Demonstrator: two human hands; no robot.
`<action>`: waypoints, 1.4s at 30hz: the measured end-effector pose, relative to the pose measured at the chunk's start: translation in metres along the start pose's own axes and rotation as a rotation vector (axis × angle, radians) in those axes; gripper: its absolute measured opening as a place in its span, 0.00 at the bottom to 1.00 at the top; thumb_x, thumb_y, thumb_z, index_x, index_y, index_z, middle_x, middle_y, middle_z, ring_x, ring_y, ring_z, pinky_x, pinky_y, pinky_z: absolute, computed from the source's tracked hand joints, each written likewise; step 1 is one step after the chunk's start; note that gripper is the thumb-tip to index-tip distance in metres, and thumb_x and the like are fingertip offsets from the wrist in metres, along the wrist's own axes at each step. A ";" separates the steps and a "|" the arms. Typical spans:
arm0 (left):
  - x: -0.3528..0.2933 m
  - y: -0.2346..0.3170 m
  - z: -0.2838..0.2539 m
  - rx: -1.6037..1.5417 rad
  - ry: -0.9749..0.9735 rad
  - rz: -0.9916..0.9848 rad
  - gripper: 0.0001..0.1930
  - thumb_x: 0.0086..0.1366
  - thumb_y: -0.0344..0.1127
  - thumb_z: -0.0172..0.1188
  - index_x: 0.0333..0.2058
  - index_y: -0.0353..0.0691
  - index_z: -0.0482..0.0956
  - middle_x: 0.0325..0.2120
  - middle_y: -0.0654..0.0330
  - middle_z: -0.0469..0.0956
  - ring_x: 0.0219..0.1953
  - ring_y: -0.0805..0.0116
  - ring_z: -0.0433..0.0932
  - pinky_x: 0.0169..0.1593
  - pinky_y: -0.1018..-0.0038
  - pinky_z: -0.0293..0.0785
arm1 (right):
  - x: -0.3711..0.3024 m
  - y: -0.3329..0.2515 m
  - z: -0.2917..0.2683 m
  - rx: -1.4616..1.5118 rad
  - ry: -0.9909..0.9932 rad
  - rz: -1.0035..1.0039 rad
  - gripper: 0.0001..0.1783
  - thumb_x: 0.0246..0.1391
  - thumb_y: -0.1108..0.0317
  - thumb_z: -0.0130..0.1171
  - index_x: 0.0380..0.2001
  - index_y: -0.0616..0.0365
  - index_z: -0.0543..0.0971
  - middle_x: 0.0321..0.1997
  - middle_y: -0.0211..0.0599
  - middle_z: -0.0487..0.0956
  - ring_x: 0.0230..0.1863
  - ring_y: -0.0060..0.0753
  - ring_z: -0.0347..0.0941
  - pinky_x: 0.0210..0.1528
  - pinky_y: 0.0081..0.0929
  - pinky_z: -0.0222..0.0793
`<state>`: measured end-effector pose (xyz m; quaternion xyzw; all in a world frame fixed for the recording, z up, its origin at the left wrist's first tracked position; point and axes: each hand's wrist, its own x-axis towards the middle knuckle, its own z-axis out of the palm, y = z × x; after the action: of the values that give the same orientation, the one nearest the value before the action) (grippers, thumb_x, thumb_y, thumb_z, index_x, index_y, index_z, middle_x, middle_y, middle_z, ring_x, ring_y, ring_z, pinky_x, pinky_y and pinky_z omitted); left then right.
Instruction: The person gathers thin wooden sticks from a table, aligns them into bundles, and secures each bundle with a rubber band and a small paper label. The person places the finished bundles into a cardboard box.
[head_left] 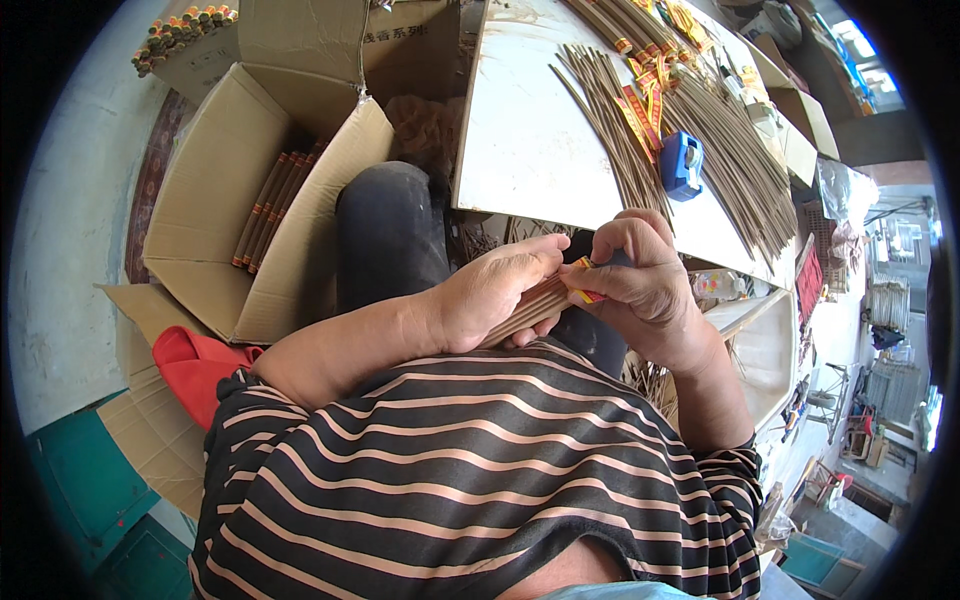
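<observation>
Close in front of my striped shirt, a bundle of thin brown incense sticks (532, 312) slants up to the right. My left hand (488, 292) is wrapped round it, palm and fingers on either side. A red and yellow paper band (588, 293) sits at the bundle's upper end. My right hand (640, 280) pinches this band between thumb and fingers; whether it goes fully round the sticks is hidden. Beyond my right hand, a blue tape dispenser (682, 166) stands on the white table (535, 110) beside loose incense sticks (735, 150).
Left of my knee, an open cardboard box (190, 195) holds several banded bundles (272, 210). More bundles (185, 35) lie at the far left. Red and yellow paper strips (640, 118) rest among the table's sticks. A red cloth (195, 370) hangs by my left elbow.
</observation>
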<state>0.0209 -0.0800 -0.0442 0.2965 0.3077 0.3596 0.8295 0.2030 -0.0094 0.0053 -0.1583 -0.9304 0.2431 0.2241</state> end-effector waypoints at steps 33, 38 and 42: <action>-0.003 0.010 0.010 -0.365 0.121 -0.050 0.15 0.65 0.45 0.50 0.31 0.38 0.74 0.19 0.64 0.73 0.15 0.81 0.69 0.18 0.89 0.68 | -0.019 0.023 0.034 -0.142 0.406 -0.399 0.17 0.29 0.59 0.69 0.28 0.53 0.82 0.34 0.27 0.71 0.37 0.31 0.65 0.37 0.29 0.64; -0.006 0.007 -0.001 -0.179 0.129 -0.035 0.19 0.62 0.50 0.53 0.36 0.37 0.73 0.16 0.62 0.70 0.14 0.80 0.65 0.17 0.87 0.63 | -0.029 0.007 0.023 0.121 0.423 -0.245 0.15 0.38 0.58 0.67 0.25 0.57 0.78 0.34 0.34 0.72 0.36 0.35 0.67 0.40 0.32 0.64; -0.005 0.009 0.004 -0.103 0.166 0.013 0.17 0.63 0.48 0.52 0.36 0.37 0.73 0.16 0.63 0.69 0.13 0.80 0.64 0.17 0.87 0.63 | -0.025 -0.007 0.028 0.769 0.469 0.488 0.14 0.48 0.61 0.63 0.28 0.60 0.72 0.28 0.30 0.71 0.29 0.19 0.64 0.33 0.17 0.62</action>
<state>0.0176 -0.0804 -0.0337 0.2244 0.3546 0.4037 0.8130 0.2095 -0.0359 -0.0214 -0.3273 -0.6345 0.5709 0.4055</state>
